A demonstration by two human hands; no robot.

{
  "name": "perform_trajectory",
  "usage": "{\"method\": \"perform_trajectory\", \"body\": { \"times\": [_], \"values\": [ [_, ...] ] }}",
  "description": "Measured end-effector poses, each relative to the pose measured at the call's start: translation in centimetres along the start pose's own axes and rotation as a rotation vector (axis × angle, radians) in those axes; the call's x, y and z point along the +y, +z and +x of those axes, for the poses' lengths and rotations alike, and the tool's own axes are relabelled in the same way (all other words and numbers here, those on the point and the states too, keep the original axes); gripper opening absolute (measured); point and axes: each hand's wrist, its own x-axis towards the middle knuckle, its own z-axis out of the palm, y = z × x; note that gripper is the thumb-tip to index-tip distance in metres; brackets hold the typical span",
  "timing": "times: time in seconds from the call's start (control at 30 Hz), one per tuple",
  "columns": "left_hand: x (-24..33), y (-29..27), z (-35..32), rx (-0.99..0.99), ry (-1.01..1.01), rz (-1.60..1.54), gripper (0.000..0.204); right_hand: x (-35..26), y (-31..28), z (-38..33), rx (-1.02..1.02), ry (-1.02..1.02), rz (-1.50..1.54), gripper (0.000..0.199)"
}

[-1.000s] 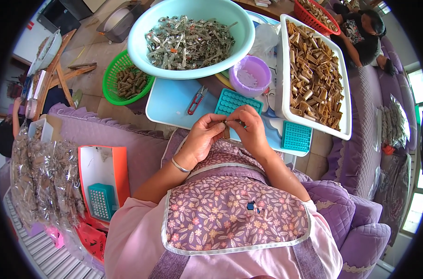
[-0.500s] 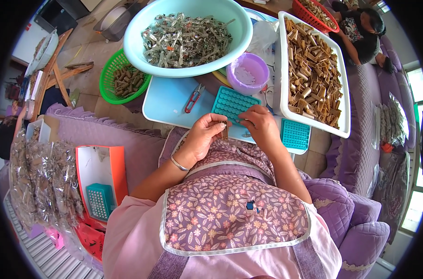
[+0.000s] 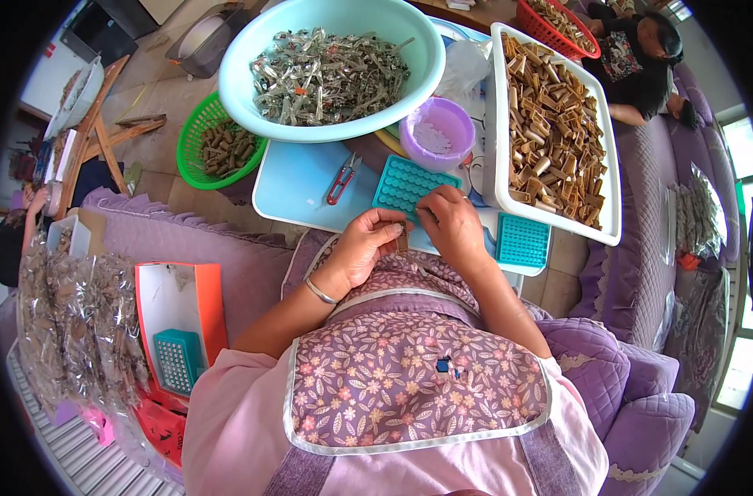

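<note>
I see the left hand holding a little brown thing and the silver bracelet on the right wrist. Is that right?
Almost: the silver bracelet is on the left wrist, not the right, as the head view shows. The left hand does hold a little brown thing.

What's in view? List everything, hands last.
Table: one, blue, ahead
Basin: one, turquoise, on table
Wrapped pieces: many, silvery, in basin
Bowl: one, purple, beside basin
Tray: one, white, right side
Brown pieces: many, brown, in tray and baskets
Grid blocks: three, teal, two on table, one in box
Snips: one, red, on table
Basket: one, green, left of table
Second basket: one, red, upper right
Box: one, orange and white, left
Bags: several, clear, both sides
Seating: several, purple, both sides
Other people: two, upper right and far left
Held piece: one, brown, centre
Left hand: one, bare, holding it
Right hand: one, bare, just beside it
</note>
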Motion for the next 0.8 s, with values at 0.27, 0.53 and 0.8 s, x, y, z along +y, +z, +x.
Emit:
{"method": "perform_trajectory", "body": {
  "times": [0.27,0.53,0.8],
  "values": [
    [0.0,-0.1,-0.1,-0.007,0.011,-0.014,0.017,-1.6,-0.9,-0.4,-0.068,0.146,0.467,0.011],
    [-0.3,-0.3,-0.4,-0.007,0.047,0.070,0.021,-1.8,0.2,-1.3,-0.020,0.083,0.362,0.024],
    [-0.3,-0.2,-0.5,-0.040,0.150,0.174,0.019,-1.9,-0.1,-1.8,-0.075,-0.027,0.178,0.023]
  ]
}}
